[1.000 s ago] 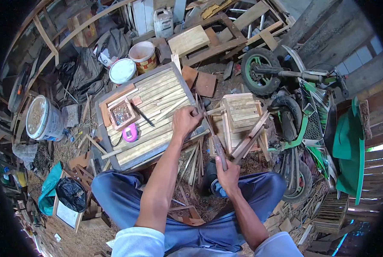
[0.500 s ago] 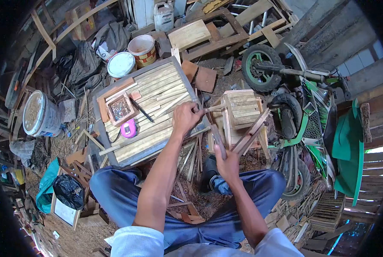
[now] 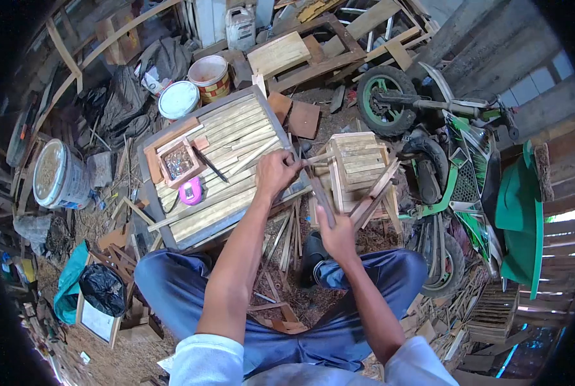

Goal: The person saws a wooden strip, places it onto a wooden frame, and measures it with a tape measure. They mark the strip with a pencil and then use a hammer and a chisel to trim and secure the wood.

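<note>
My left hand [image 3: 276, 174] is closed over the right edge of the slatted wooden panel [image 3: 220, 222], its fingertips pinching a thin wooden stick [image 3: 317, 158] that points right. My right hand [image 3: 339, 238] is wrapped round a long, narrow dark tool [image 3: 321, 196]; its upper end is close to the stick, and its exact kind is unclear. Beside that hand, wooden strips [image 3: 379, 188] slant up to the right. Behind them stands a small slatted wooden box [image 3: 358, 157]. On the panel are a nail box [image 3: 180, 163], a pink tape measure [image 3: 190, 191] and a black pen [image 3: 211, 165].
A green motorbike [image 3: 451, 186] stands at the right beside a green plastic object [image 3: 516, 212]. Buckets [image 3: 179, 100] are behind the panel, another bucket [image 3: 62, 174] is at the left, and scrap wood [image 3: 287, 244] litters the floor between my legs.
The tool in my right hand has swung slightly up and left, its upper end now nearer the stick. My left hand keeps its pinch. The whole view has shifted slightly.
</note>
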`<state>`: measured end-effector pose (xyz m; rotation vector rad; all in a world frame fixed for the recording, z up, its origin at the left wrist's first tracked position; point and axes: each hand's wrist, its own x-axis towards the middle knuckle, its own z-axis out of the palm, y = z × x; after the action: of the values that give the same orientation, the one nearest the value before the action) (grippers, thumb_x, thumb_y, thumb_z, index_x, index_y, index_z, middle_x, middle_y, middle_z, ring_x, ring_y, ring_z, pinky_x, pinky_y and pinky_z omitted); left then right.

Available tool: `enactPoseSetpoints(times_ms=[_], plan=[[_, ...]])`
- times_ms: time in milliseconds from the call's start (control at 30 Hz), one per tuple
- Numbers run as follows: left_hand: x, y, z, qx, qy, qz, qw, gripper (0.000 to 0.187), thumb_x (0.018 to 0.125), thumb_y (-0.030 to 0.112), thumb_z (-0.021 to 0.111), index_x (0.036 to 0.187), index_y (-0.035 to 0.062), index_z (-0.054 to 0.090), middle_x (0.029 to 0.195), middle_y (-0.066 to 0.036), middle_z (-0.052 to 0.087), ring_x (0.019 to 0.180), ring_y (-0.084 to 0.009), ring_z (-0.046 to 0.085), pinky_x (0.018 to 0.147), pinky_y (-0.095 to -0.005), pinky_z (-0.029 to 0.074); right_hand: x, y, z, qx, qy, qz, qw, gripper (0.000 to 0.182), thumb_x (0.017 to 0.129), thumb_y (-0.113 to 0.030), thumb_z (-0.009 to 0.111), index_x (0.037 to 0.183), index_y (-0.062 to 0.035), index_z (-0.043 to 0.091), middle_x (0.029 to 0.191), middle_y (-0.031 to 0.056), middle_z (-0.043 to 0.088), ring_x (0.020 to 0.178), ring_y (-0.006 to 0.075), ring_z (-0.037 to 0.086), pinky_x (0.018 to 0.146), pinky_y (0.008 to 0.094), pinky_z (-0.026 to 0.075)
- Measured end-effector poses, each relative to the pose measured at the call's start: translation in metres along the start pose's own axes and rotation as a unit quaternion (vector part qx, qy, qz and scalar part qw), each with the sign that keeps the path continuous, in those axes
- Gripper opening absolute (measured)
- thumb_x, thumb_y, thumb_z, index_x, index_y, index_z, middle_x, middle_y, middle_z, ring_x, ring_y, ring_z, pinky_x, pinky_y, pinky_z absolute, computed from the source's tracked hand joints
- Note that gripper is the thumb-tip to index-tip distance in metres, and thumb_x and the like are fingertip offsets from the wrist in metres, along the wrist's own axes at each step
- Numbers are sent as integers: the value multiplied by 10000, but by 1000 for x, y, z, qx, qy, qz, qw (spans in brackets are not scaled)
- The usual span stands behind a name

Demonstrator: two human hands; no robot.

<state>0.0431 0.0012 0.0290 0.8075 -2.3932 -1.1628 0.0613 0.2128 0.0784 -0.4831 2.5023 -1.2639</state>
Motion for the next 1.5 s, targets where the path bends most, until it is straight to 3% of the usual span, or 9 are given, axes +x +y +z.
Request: enactPoseSetpoints(times_ms=[200,367,600,900,967,1100,1200,1300,1500], plan=[[-3,5,-4,20,1,2,1000,404,717,399,809,643,34,652,690,-180,657,699,-370,638,681,-457,496,-85,7,-42,-82,-32,95,992,484,947,-390,610,811,67,688,590,263,568,652,292,709,573,438,480],[-2,3,-4,0,-3,2,1000,428,721,427,807,641,32,662,666,-182,653,674,-373,644,648,-455,500,21,4,6,-46,-5,19,999,600,954,-445,582,676,84,644,512,215,536,479,264,587,523,442,446],[2,-5,2,9,-3,14,1000,419,710,440,810,653,55,655,664,-144,653,645,-351,635,631,-449,491,-87,7,-46,-39,-25,75,996,526,966,-405,577,779,82,646,535,152,443,553,124,510,547,383,448],[-2,10,-10,-3,-7,-24,1000,428,699,457,809,641,64,652,654,-152,653,648,-349,648,625,-441,493,22,-18,-11,-83,-30,71,994,624,929,-472,605,766,129,636,642,289,602,613,440,616,602,477,473],[-2,11,-9,5,-10,-22,1000,430,696,457,811,633,64,646,654,-152,652,651,-345,648,627,-440,494,-12,-17,-24,-28,-9,13,999,628,931,-467,602,752,134,627,635,287,591,620,436,624,611,477,473],[-3,6,-5,-1,2,-16,1000,447,696,464,812,636,57,637,671,-148,657,660,-341,646,640,-432,494,-104,-9,-60,-37,-19,122,992,548,958,-403,598,730,94,634,527,151,484,556,103,490,555,404,441],[-7,3,-4,2,12,-3,1000,450,711,468,803,639,60,628,698,-147,669,671,-340,650,643,-428,492,-90,-6,-47,-64,-33,124,990,565,951,-429,598,738,93,641,532,173,507,542,144,520,560,409,446],[-4,8,-7,-1,-12,-10,1000,449,721,472,800,652,61,633,698,-148,670,678,-340,654,644,-430,489,0,-2,2,-47,62,17,997,633,924,-496,604,738,108,641,583,266,564,577,388,624,598,475,470],[0,8,-10,-14,-49,-45,998,418,726,446,809,670,66,644,689,-135,669,677,-332,657,643,-434,488,-31,-5,-30,-82,-8,10,997,537,934,-441,607,895,88,689,646,262,614,656,399,662,629,455,486]])
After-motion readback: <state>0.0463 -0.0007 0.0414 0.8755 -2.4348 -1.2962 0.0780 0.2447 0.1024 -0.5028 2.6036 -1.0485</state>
